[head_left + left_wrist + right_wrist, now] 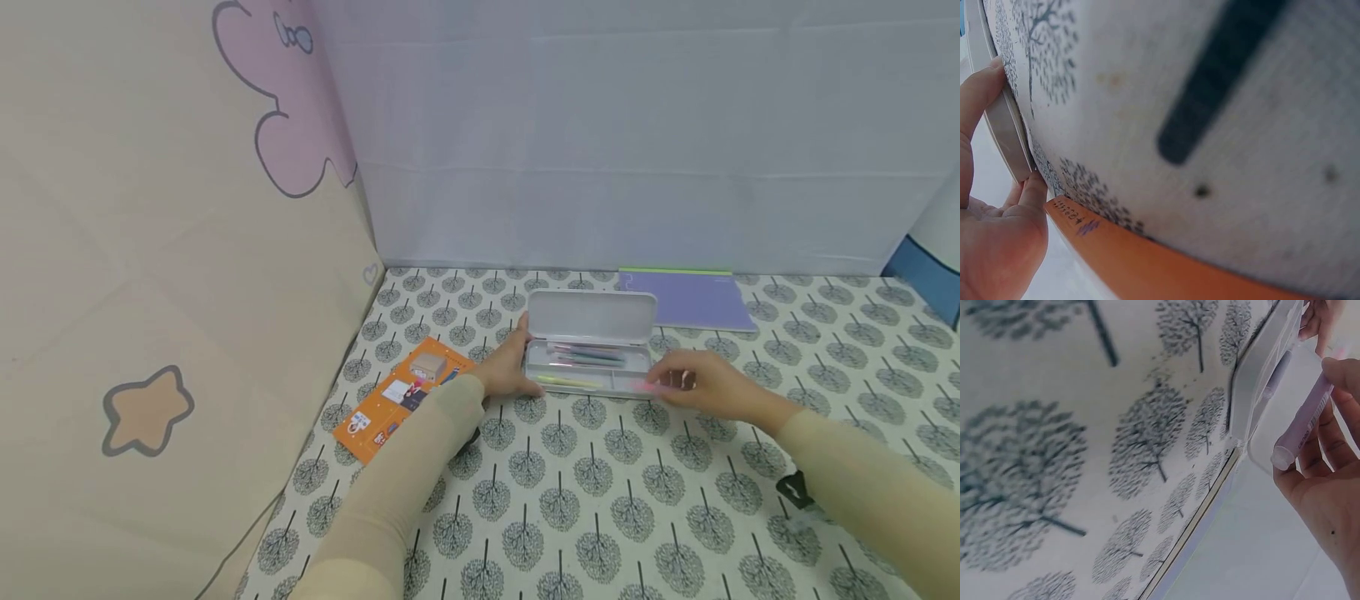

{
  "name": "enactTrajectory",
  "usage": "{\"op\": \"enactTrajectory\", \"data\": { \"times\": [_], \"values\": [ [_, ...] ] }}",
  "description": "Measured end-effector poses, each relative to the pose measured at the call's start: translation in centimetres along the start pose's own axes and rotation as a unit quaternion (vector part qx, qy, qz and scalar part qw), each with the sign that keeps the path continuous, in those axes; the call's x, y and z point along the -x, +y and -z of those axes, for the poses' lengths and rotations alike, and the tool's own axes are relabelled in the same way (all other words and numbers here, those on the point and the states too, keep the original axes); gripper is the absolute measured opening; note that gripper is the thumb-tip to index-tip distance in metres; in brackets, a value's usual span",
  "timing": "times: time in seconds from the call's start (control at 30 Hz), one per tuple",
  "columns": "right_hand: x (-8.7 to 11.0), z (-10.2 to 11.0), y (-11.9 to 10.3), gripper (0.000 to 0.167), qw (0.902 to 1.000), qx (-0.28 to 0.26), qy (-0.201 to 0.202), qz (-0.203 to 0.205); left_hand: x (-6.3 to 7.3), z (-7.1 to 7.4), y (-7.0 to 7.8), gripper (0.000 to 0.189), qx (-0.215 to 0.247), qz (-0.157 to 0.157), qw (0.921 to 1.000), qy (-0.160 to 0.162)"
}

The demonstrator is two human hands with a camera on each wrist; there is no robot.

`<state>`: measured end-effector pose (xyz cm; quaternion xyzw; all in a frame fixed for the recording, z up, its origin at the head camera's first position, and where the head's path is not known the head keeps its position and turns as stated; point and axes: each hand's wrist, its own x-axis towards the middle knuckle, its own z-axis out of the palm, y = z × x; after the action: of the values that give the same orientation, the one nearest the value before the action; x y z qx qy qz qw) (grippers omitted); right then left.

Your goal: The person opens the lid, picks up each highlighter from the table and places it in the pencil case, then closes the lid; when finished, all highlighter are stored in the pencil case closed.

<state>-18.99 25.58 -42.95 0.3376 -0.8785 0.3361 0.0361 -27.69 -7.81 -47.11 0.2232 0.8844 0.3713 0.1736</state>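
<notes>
A white pencil case [591,315] lies on the table with its lid raised. Several pens [588,359] lie in its long compartment, a yellow pen [566,382] nearest the front edge. My left hand [510,367] grips the case's left end, thumb at the front corner and fingers at the back corner. At the right end, my right hand [690,383] pinches a pink, pen-shaped stick [1305,422] with a barcode and a translucent end, low over the small right compartment. In the right wrist view, its fingers curl behind the stick.
Beneath my left forearm an orange printed sheet [427,354] lies at an angle. A purple notebook [693,300] lies behind the case to the right. Fabric walls [637,150] rise at the table's back and left edges. A tree-patterned cloth [592,475] covers the table.
</notes>
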Motion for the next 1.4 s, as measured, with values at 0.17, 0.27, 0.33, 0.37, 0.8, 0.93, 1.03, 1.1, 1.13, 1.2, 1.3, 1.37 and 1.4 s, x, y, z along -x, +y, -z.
{"op": "enactTrajectory", "data": {
  "times": [0.17, 0.27, 0.33, 0.37, 0.8, 0.93, 1.03, 1.1, 1.13, 1.2, 1.3, 1.37, 1.4],
  "values": [
    [-2.1, -0.6, -0.5, 0.024, 0.9999, 0.004, 0.0, -0.014, 0.0, 0.0, 0.0, 0.145, -0.003, 0.001, 1.0, -0.001],
    [-3.4, -1.0, -0.7, 0.023, 0.9998, 0.0, -0.003, -0.02, -0.1, 0.0, -0.1, 0.145, -0.002, 0.004, 1.0, -0.001],
    [-4.3, -1.3, -0.7, 0.022, 0.9998, -0.003, -0.006, -0.02, 0.0, 0.0, -0.1, 0.145, -0.002, 0.004, 1.0, -0.001],
    [-4.7, -1.5, -0.7, 0.021, 0.9998, -0.006, -0.007, -0.019, 0.0, 0.0, 0.0, 0.145, -0.002, 0.003, 1.0, -0.001],
    [-8.8, -3.7, -2.2, 0.018, 0.9972, -0.033, -0.045, -0.05, 0.2, 0.1, 0.3, 0.144, 0.005, 0.0, 1.0, -0.002],
    [-9.6, -4.4, -2.6, 0.018, 0.9967, -0.039, -0.048, -0.053, 0.2, 0.1, 0.2, 0.145, 0.009, -0.008, 0.9999, -0.002],
    [-10.1, -5.0, -2.6, 0.018, 0.9965, -0.039, -0.048, -0.056, 0.1, 0.1, 0.1, 0.144, 0.005, -0.018, 0.9998, -0.002],
    [-10.4, -5.5, -2.6, 0.018, 0.996, -0.04, -0.05, -0.061, 0.2, 0.1, 0.2, 0.144, 0.004, -0.021, 0.9998, -0.002],
    [-10.6, -5.7, -2.6, 0.018, 0.996, -0.038, -0.051, -0.063, 0.2, 0.2, 0.2, 0.144, 0.003, -0.022, 0.9998, -0.002],
    [-10.8, -6.2, -2.6, 0.017, 0.9955, -0.035, -0.057, -0.066, 0.3, 0.2, 0.2, 0.144, -0.001, -0.021, 0.9998, -0.002],
    [-11.1, -7.0, -2.5, 0.017, 0.9958, -0.02, -0.062, -0.064, 0.3, 0.2, 0.2, 0.144, 0.0, -0.021, 0.9998, -0.002],
    [-11.2, -7.4, -2.5, 0.018, 0.9957, -0.011, -0.064, -0.065, 0.3, 0.2, 0.2, 0.144, -0.003, -0.022, 0.9998, -0.002],
    [-11.2, -7.6, -2.4, 0.018, 0.9955, -0.006, -0.066, -0.068, 0.3, 0.2, 0.1, 0.144, -0.003, -0.023, 0.9997, -0.001]
  ]
}}
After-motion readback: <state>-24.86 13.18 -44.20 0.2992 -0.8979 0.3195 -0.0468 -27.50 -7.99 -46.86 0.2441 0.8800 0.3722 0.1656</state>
